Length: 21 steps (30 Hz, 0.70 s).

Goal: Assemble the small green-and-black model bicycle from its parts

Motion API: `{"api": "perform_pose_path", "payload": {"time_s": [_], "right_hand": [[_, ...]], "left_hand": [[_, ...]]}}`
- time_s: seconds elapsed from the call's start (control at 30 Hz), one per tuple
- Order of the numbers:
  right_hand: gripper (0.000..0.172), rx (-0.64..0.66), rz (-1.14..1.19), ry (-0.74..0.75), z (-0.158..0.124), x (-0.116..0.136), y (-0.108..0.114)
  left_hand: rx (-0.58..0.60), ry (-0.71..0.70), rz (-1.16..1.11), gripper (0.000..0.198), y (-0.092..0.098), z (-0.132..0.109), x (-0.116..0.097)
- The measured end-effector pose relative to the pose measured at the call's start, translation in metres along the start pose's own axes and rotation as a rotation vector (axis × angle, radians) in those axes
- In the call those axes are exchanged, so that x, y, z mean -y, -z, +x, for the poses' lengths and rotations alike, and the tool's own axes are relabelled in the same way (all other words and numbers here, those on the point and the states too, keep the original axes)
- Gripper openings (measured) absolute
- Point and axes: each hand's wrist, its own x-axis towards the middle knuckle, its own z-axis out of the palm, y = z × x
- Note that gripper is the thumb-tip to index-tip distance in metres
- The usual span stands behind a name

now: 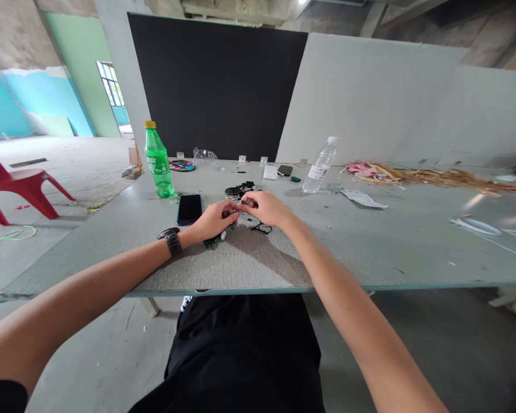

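Note:
My left hand (215, 219) and my right hand (264, 207) meet over the textured mat (258, 264), fingertips bent together around something small that I cannot make out. Dark green strands (214, 241) and a black-and-white piece show below my left hand. Just beyond the fingers lies a bundle of black parts (239, 189). A small black ring-shaped item (262, 228) rests on the mat below my right hand. To the left of my left hand lies a dark phone (190, 209).
A green bottle (158, 163) stands at the back left, a clear bottle (321, 166) at the back right. Behind are a white case (270, 172) and a paint palette (182, 166). Paper (363, 199), brown strips (438, 176) and a white coil (477, 225) lie to the right.

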Motion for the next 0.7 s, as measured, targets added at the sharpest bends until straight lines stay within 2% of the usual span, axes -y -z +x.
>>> {"api": "perform_pose_path", "payload": {"time_s": [0.37,0.7], "right_hand": [[0.036,0.045,-0.016,-0.012,-0.0013,0.0037,0.0013],[0.036,0.081,-0.011,-0.022,-0.0023,0.0028,0.0012]], "left_hand": [[0.02,0.008,-0.016,0.011,-0.0011,-0.0004,-0.0007],[0.038,0.01,0.03,0.009,-0.0006,-0.0014,-0.006]]}}
